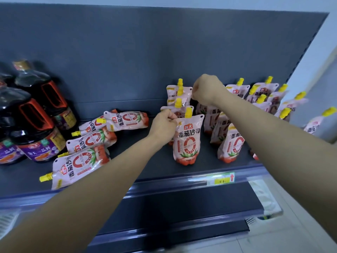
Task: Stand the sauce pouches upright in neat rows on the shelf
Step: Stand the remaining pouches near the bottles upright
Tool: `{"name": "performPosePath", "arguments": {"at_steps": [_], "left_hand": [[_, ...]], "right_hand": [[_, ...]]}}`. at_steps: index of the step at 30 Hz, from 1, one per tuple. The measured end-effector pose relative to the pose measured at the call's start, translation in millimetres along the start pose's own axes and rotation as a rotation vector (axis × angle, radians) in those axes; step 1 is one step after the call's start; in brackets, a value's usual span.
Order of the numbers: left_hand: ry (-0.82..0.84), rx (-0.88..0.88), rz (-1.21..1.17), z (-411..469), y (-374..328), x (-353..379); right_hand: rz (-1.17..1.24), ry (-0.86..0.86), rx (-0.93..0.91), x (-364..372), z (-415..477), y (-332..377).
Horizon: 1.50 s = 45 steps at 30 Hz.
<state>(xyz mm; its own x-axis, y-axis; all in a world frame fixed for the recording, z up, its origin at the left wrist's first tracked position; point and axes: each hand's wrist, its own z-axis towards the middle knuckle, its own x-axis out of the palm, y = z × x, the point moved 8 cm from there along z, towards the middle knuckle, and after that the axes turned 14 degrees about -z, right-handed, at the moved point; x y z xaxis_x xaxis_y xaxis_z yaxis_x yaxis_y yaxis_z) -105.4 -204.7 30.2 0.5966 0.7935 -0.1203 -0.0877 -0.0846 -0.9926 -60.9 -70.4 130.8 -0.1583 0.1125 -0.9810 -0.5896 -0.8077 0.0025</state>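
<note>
Near the front edge of the shelf (160, 167), right of its middle, my left hand (164, 125) pinches the top left corner of the front pouch (187, 141), fingers curled on the flap beside its yellow cap. That pouch stands upright on its base, label facing me, at the head of a column of upright pouches (179, 94) that runs toward the back panel (164, 52).

My right hand (207, 90) is farther back, clenched, its knuckles right at the top right corner of a rear pouch in that column. I cannot tell whether it actually grasps the corner or only sits against it.

Further rows of standing pouches (231, 143) fill the right end of the shelf, partly hidden under my right forearm, with some leaning a little and their caps tilted.

Left of the middle, four pouches (82, 163) lie flat in a loose overlapping pile, caps pointing toward the left front corner.

At the left end stand dark soy sauce bottles (36, 125) with red handles. A price tag (220, 178) sits in the front rail below the standing pouches.
</note>
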Motion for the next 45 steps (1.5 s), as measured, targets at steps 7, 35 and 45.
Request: {"name": "performPosePath", "arguments": {"at_steps": [7, 35, 45], "left_hand": [[0.176, 0.010, 0.068, -12, -5, 4], [0.097, 0.305, 0.438, -43, -68, -31], [-0.264, 0.736, 1.059, -80, -145, -120]], "right_hand": [[0.050, -0.035, -0.053, -13, -9, 13], [-0.208, 0.005, -0.222, -38, -50, 43], [-0.469, -0.203, -0.457, -85, -59, 128]]}}
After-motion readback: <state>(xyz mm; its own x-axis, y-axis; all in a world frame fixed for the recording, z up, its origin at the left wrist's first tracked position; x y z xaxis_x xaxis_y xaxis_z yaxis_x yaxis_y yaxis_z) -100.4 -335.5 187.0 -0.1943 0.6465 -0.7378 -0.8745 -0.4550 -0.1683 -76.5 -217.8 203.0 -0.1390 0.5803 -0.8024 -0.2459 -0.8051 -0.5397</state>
